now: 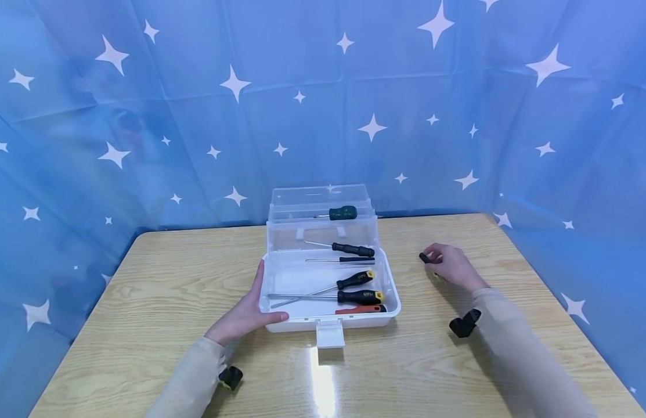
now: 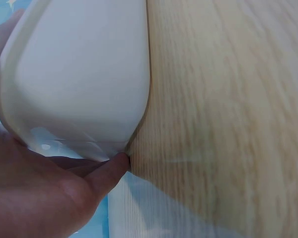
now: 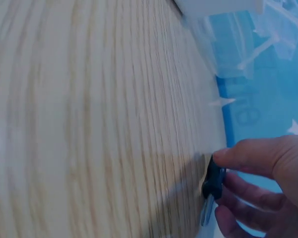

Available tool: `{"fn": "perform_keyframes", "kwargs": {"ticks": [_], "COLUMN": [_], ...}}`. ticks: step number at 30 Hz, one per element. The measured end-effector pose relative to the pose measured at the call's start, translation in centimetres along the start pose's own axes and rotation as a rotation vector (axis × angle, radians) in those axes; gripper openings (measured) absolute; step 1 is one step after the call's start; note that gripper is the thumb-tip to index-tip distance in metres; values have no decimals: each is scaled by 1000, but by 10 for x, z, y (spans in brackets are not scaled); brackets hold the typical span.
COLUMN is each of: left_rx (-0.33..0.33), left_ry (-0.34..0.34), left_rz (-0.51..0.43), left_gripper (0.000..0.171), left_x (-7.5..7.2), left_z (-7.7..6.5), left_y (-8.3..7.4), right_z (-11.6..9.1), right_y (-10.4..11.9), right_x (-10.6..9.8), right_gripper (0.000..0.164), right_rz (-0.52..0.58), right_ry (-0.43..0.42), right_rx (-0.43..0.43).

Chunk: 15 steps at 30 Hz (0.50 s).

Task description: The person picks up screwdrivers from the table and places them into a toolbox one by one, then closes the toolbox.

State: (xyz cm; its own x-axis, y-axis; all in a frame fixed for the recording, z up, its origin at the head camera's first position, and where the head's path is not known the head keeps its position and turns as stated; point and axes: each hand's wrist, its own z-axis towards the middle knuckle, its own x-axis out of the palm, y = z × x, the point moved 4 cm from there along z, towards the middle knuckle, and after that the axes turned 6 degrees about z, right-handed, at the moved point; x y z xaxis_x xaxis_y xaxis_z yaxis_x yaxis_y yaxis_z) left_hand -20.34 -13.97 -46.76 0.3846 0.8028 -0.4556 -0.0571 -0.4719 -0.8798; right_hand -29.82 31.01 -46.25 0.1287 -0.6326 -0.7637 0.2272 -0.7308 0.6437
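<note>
A white toolbox (image 1: 330, 323) stands on the table with its clear lid (image 1: 323, 194) raised. My left hand (image 1: 249, 310) grips its near left corner, thumb along the front rim and fingers at the left side; the left wrist view shows the hand (image 2: 44, 193) against the box wall (image 2: 84, 64). Several tools lie inside, among them black-and-yellow screwdrivers (image 1: 360, 297) and an orange-handled tool (image 1: 360, 309). To the right, my right hand (image 1: 450, 265) pinches a small dark-handled screwdriver (image 3: 214, 178) between thumb and fingers, at the tabletop. Its short metal shaft shows below the handle.
A green-handled screwdriver (image 1: 343, 212) lies in the raised lid area. The box's white latch (image 1: 330, 334) hangs down at the front. Wooden tabletop (image 1: 161, 290) surrounds the box, and a blue star-patterned curtain (image 1: 302, 139) rises behind the table and along its sides.
</note>
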Motion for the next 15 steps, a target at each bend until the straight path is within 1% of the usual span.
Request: {"fn": "perform_keyframes", "kwargs": {"ticks": [8,15], "left_rx": [8,13], "left_ry": [0,0], "left_rz": [2,-1], "left_gripper": [125,125], "left_x": [1,1], "left_z": [1,1], "left_y": [0,1], "right_z": [3,1], "right_y": [4,5], "right_x": [10,14], "right_gripper": [25,25], "right_rz": [38,65], "right_ry": [37,66], "right_rx": [-43,-115]}}
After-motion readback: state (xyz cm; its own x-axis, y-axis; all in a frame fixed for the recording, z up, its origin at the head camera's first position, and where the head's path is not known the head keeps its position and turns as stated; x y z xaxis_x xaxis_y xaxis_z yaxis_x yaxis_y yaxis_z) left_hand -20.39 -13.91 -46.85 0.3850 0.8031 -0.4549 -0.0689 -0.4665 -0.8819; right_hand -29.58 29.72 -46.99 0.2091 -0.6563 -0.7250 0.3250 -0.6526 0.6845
